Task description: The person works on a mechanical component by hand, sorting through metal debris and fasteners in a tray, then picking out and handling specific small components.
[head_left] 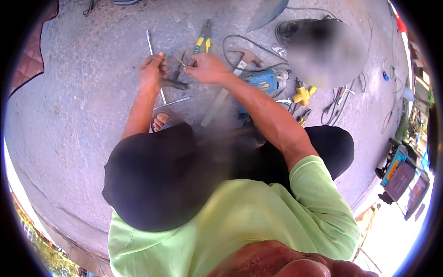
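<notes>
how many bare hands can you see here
2: the left hand, over the shaft of a T-shaped metal tool, and the right hand, to its right, pinching a thin rod. The blurred patch at upper right could hide others.

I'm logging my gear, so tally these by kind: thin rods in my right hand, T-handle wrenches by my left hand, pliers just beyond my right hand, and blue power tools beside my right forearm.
Thin rod in the right hand: 1
T-handle wrench by the left hand: 1
Pliers: 1
Blue power tool: 1
Total: 4
</notes>
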{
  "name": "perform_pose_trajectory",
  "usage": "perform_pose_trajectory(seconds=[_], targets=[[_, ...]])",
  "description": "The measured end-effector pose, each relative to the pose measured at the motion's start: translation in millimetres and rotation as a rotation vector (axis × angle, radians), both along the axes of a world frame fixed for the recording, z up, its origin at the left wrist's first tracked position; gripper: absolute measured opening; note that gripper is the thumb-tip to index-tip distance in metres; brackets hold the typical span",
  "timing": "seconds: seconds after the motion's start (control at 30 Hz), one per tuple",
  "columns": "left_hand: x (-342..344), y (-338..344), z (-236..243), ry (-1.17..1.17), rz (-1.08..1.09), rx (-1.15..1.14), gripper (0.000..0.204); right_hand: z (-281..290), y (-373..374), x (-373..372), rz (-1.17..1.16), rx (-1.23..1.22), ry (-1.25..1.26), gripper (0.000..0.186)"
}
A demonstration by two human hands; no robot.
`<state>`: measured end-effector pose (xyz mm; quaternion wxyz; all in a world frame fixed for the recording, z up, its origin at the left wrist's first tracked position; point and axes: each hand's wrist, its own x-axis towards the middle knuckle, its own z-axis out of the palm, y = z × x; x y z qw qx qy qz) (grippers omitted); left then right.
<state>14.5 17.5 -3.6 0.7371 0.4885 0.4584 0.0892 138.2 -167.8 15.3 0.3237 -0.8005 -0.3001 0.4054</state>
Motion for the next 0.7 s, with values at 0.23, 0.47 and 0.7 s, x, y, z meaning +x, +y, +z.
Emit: perform_pose_trajectory(seconds=[0.23, 0.47, 0.7], targets=[[5.3, -27.5, -14.5, 0.025, -0.152, 0.189, 0.021, 8.3, -30.7, 19.3, 0.099, -0.246, -0.188, 0.038], [3.0, -39.7, -17.9, 0.052, -0.281, 0.257, 0.02, 27.4, -73.4, 87.9, -0.067, -0.133, -0.3, 0.042], [2.7, -39.3, -20.5, 0.043, -0.262, 0.241, 0.021, 33.3, -146.1, 139.6, -0.17, -0.427, -0.406, 0.047]])
